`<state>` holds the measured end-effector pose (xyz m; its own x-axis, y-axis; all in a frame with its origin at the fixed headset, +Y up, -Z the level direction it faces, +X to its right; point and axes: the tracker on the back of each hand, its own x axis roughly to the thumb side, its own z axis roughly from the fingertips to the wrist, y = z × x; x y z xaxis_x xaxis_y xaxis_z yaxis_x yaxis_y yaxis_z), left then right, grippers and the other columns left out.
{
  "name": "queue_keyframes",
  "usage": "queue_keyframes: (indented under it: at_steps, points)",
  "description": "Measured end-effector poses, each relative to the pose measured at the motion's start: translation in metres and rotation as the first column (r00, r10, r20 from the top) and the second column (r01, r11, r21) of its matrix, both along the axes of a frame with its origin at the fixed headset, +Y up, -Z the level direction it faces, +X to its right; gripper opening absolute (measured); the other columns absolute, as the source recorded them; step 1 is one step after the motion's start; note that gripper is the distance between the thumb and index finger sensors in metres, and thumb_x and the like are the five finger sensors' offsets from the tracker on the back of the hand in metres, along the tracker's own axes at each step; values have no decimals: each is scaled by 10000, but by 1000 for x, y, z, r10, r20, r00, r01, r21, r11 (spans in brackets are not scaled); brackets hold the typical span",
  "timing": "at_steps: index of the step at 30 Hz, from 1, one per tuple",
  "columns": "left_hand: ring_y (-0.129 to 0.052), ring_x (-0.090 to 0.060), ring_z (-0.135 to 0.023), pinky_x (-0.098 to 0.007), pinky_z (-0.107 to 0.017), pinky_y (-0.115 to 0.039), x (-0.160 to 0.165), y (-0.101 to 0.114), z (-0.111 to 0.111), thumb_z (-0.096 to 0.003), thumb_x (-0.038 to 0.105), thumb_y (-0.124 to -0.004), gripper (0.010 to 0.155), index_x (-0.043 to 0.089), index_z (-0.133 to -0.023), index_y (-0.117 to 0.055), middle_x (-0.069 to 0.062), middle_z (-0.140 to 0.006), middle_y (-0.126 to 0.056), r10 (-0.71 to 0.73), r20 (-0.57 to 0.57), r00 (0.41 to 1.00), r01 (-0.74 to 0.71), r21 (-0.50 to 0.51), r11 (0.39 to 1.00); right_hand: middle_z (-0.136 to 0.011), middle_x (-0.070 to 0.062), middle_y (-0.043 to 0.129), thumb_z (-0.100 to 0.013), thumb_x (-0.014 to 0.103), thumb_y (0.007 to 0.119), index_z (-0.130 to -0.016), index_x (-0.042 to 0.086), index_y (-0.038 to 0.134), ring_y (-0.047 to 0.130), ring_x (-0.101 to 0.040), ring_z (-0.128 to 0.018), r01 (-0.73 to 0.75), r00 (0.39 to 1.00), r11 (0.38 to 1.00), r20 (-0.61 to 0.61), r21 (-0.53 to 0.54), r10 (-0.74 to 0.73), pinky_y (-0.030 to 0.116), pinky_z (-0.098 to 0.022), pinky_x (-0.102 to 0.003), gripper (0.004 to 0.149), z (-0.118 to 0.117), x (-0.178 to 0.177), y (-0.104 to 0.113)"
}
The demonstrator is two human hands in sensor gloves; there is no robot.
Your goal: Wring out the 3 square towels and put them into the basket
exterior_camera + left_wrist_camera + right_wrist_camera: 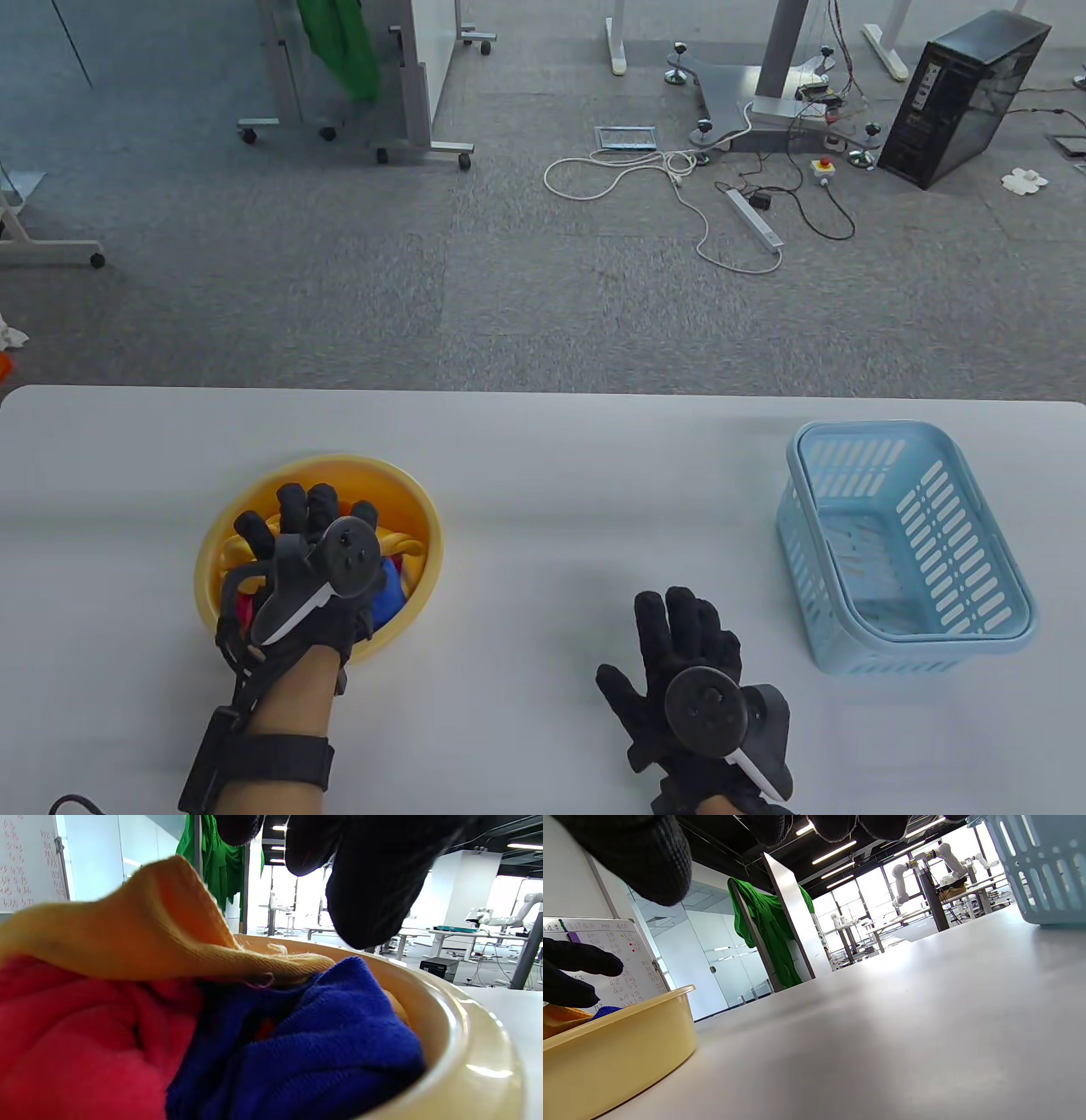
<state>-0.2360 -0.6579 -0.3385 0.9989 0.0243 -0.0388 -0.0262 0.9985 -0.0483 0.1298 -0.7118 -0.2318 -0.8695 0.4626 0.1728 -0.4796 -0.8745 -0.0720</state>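
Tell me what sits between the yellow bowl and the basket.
Only the right hand, resting open on the table nearer the person. The rest of the stretch between bowl and basket is bare tabletop, per the table view.

Both hands wear black textured gloves. The left hand (297, 560) and right hand (691, 671) each carry a black round tracker with a white handle; a black wrist strap (271, 760) with a cable sits on the left forearm.
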Motion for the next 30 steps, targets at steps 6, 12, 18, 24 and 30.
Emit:
queue_keyframes:
  at_steps: [6, 12, 18, 24, 30]
  points:
    - [-259, -429, -1153, -761, -690, -146, 6, -6, -13, -504, 466, -907, 705, 323, -1136, -631, -152, -1220, -459, 11, -17, 1000, -12, -19, 1000, -1166, -277, 263, -530, 566, 829, -1157, 153, 324, 295, -580, -1039, -17, 1000, 1000, 3, -11, 17, 303, -722, -776, 905, 0, -1, -1]
    - [-266, -427, -1158, -766, -680, -129, 0, -20, -27, -490, 565, -878, 762, 298, -1152, -612, -152, -1218, -506, 63, -82, 995, -71, -97, 993, -1166, -276, 266, -530, 566, 829, -1155, 150, 335, 303, -580, -1038, -19, 1000, 1000, 4, -19, 19, 306, -721, -776, 899, 0, -1, -2]
    - [-245, -422, -1163, -769, -674, -87, 2, -31, -37, -466, 530, -948, 799, 324, -1153, -595, -153, -1210, -509, 165, -73, 984, -176, -186, 967, -1168, -267, 284, -532, 558, 830, -1154, 151, 355, 317, -575, -1041, -19, 1000, 1000, -14, -10, 19, 308, -722, -777, 881, 0, -5, -3]
    - [-206, -421, -1159, -766, -668, -62, 10, -35, -40, -481, 476, -957, 787, 277, -1153, -600, -153, -1219, -461, 129, -82, 988, -145, -253, 956, -1166, -271, 307, -528, 559, 833, -1149, 145, 388, 334, -575, -1040, -31, 999, 1000, -19, -1, 31, 315, -720, -777, 869, 1, -8, -3]
    - [-321, -449, -1134, -767, -673, -90, 15, -35, -41, -534, 336, -900, 496, 173, -993, -805, -185, -1105, -614, 108, -107, 988, -132, -245, 960, -1163, -273, 334, -527, 558, 834, -1138, 127, 449, 356, -575, -1038, -36, 999, 999, -17, -2, 36, 319, -719, -778, 841, 1, -7, -3]
